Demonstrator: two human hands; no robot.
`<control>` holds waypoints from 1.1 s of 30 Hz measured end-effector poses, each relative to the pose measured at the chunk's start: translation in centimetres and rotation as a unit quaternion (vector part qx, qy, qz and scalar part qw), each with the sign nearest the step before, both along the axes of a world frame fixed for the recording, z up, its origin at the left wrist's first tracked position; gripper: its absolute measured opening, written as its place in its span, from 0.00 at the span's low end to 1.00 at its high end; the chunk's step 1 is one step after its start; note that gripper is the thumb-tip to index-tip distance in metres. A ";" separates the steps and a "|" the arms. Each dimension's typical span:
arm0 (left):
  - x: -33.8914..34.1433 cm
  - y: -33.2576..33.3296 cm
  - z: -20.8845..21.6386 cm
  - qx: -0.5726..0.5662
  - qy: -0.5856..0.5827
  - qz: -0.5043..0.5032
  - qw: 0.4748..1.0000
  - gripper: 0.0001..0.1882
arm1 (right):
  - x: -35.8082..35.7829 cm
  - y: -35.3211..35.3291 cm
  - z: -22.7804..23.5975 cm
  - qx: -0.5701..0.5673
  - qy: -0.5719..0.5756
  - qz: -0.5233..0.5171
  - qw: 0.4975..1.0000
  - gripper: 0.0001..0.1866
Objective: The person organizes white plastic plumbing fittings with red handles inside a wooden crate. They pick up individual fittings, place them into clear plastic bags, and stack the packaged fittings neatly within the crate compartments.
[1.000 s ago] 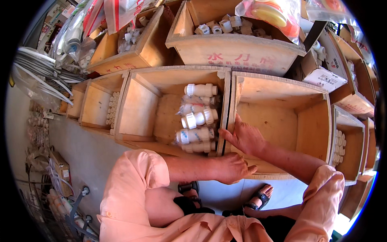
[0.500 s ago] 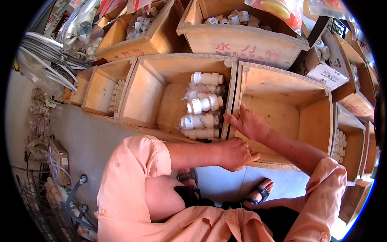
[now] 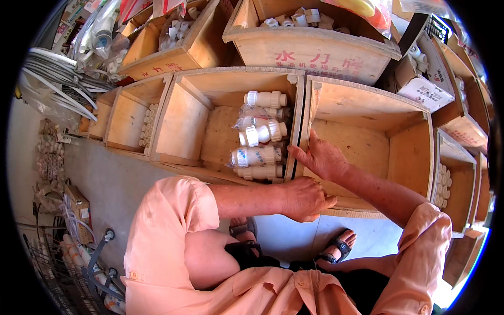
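A wooden box (image 3: 357, 142) with bare inner boards stands right of centre in front of me. My right hand (image 3: 326, 161) is closed over its left wall, thumb on the outer side and fingers reaching inside. At the box's near left corner, my left hand (image 3: 304, 199) is curled round the front edge, with its gripping fingers partly hidden. Butted up against this box on the left is another wooden box (image 3: 181, 118). White plastic pipe fittings (image 3: 262, 134) lie stacked in a column along its right side, some of them in clear wrapping.
Wooden bins (image 3: 315, 52) with white fittings stand behind. On the left are a small box (image 3: 131, 118) of short white pieces and coiled pipes (image 3: 58, 79). To the right are a carton (image 3: 428, 94) and another wooden box (image 3: 459, 157). A wire rack (image 3: 58, 283) stands lower left.
The whole view has shifted slightly, with the boxes appearing a little further left and up. Both hands keep their places on the right-hand box.
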State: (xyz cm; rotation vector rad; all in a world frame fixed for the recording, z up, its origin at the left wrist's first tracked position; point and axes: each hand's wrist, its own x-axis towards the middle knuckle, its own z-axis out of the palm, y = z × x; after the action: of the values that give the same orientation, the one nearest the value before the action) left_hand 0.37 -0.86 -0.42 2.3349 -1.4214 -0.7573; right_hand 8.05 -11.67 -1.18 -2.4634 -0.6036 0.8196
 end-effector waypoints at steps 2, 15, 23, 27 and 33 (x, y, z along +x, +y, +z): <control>0.0 0.2 -0.4 -0.021 0.000 -0.003 1.000 0.27 | 0.0 0.0 -0.2 0.003 -0.005 0.000 1.000 0.55; 8.8 5.2 9.3 -0.211 0.342 0.178 0.898 0.10 | 0.8 -2.5 -4.6 0.079 -0.080 0.114 0.987 0.33; 15.0 15.8 1.2 -0.168 0.003 0.516 0.840 0.11 | 0.0 0.0 0.4 -0.005 -0.003 -0.011 1.000 0.47; 14.6 17.5 -3.4 -0.053 -0.125 0.530 0.837 0.18 | 0.1 -0.1 0.0 -0.008 -0.005 -0.010 1.000 0.47; 13.9 16.8 -5.2 -0.035 -0.180 0.485 0.855 0.23 | 0.1 -0.4 0.4 0.008 0.008 0.002 1.000 0.52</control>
State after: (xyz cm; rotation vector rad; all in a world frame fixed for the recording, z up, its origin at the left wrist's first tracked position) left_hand 14.23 15.98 -5.63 2.7383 -0.1839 0.0335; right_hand 8.18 -12.11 -0.81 -2.4406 -0.6059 0.8316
